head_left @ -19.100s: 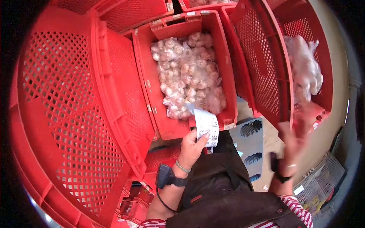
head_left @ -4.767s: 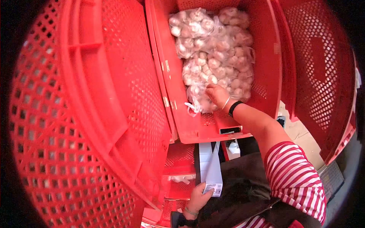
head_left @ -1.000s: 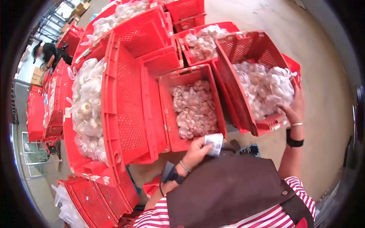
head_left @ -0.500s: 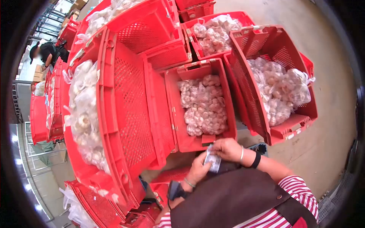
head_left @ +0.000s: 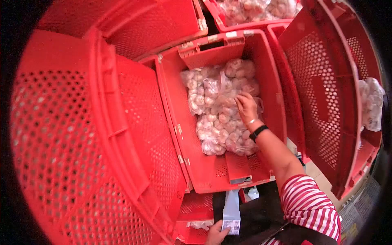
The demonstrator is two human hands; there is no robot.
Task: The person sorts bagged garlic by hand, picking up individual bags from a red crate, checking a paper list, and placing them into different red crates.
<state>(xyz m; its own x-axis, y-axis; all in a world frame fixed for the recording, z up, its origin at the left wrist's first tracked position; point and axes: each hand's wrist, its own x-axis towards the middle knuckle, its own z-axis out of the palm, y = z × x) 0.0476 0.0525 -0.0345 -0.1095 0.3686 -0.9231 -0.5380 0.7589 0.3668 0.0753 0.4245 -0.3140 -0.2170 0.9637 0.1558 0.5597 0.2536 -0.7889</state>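
Note:
In the middle of the head view stands a red plastic crate [head_left: 279,118] holding several clear bags of garlic [head_left: 212,132]. My right hand [head_left: 247,108] is over the bags on the crate's right side. Its fingers are bent and drawn together at a bag's surface; what they pinch, if anything, is too small to tell. Low in the view, my left hand [head_left: 218,234] is closed on a strip of labels [head_left: 231,212]. The strip's lower end carries a printed label, with the thumb beside it, and its upper part reaches toward the crate's near wall.
Tall red mesh crates [head_left: 61,134] rise close on the left. Another red crate [head_left: 322,90] stands tilted at the right, with a bag of garlic [head_left: 371,104] beyond its wall. A further crate of bagged garlic [head_left: 261,10] lies behind.
My hands have parted: the right one went from the label strip forward into the crate, while the left moved down with the strip. The view has come closer to the crate.

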